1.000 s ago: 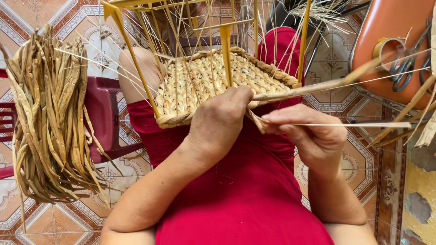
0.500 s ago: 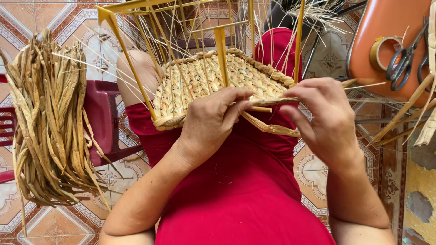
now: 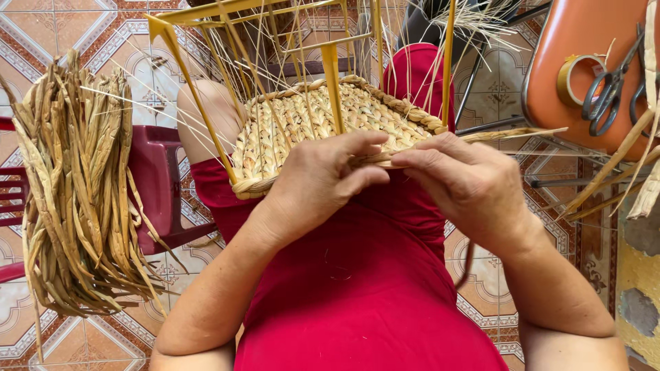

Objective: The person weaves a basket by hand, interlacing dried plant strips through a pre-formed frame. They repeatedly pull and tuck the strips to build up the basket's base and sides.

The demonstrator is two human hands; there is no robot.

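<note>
— Where is the woven straw-coloured basket base (image 3: 323, 127) on its yellow metal frame (image 3: 330, 75)?

— On the lap, over the red dress (image 3: 364, 275), its long side running left to right.

— And the hands?

— Close together at its near rim. The left hand (image 3: 313, 182) and the right hand (image 3: 467, 182) both pinch one flat dried fibre strand (image 3: 509, 134), which lies across, its free end pointing right.

— Anything beside them?

— A bundle of dried leaves (image 3: 75, 192) on the left; black-handled scissors (image 3: 608, 89) on an orange chair seat (image 3: 584, 62).

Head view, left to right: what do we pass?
Bundle of dried reeds → maroon plastic stool → left hand → right hand → tape roll → scissors.
</note>
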